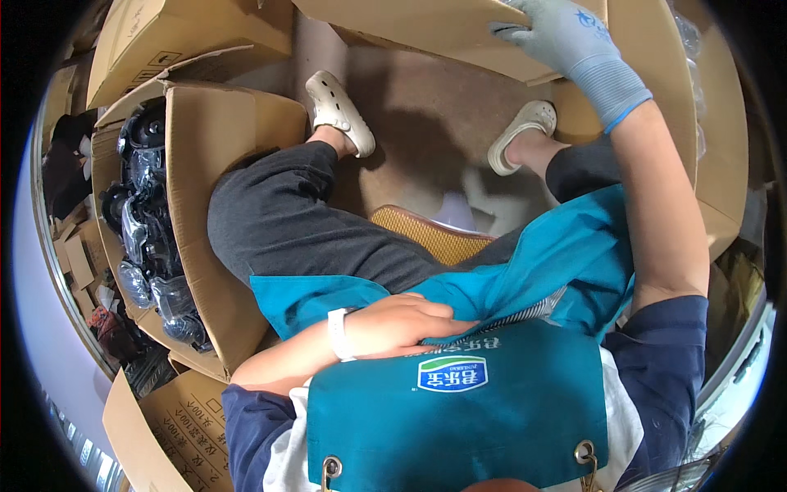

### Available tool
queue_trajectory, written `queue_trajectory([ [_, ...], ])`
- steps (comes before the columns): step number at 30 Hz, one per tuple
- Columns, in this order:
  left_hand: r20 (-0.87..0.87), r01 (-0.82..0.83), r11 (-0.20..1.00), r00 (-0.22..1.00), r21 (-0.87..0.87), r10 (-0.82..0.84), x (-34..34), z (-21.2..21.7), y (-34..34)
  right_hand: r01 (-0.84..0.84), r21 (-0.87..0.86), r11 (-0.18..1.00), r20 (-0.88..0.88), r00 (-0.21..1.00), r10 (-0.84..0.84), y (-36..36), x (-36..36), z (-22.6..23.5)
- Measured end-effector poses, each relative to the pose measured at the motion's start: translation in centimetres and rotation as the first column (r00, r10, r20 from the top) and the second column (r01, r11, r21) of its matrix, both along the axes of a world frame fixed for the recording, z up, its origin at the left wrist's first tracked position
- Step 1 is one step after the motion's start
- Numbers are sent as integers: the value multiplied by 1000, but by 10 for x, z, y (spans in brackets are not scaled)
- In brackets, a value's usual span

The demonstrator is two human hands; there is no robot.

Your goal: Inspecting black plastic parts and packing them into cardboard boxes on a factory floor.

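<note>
My left hand [398, 325], bare and with a white band [340, 334] at the wrist, rests at my waist on a teal apron [369, 410]. Its fingertips go down beside the apron's striped pocket edge [533, 310], and most of the fingers are hidden. My right hand [566, 37] wears a grey knit glove with a blue cuff edge. It is stretched out to the far right, closed over the edge of a cardboard flap [434, 37] on a large box. Part of that hand is cut off by the top of the picture.
To my left stands an open carton [201, 205] filled with black parts in clear plastic [152, 238]. More cartons stand at the far left [188, 33], right [656, 90] and near left [156, 435]. A woven yellow-brown seat [430, 232] shows between my legs.
</note>
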State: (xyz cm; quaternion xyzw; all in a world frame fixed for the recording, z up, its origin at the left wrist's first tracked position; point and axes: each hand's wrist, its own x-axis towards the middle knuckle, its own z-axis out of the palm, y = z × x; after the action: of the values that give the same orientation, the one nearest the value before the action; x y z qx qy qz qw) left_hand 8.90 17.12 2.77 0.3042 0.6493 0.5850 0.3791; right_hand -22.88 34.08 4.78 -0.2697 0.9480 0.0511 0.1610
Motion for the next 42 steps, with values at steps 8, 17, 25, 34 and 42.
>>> queue_trajectory([
  [8,-328,-187,926,942,-328,74,-44,79,-72,-250,-286,925,-202,959,196,21,95,-49],
  [17,-762,-983,-4,142,-186,632,-207,25,-197,-361,-247,899,-147,931,333,57,215,-103],
  [25,-742,-995,-100,-44,-31,669,-155,-9,-120,-382,-132,915,133,908,398,86,210,-117],
  [34,-662,-996,-92,-61,-11,747,-98,-33,-77,-373,54,926,123,923,364,80,232,-192],
  [42,-500,-995,-55,-88,80,862,-84,-43,-78,171,329,929,723,587,-364,88,185,-232],
])
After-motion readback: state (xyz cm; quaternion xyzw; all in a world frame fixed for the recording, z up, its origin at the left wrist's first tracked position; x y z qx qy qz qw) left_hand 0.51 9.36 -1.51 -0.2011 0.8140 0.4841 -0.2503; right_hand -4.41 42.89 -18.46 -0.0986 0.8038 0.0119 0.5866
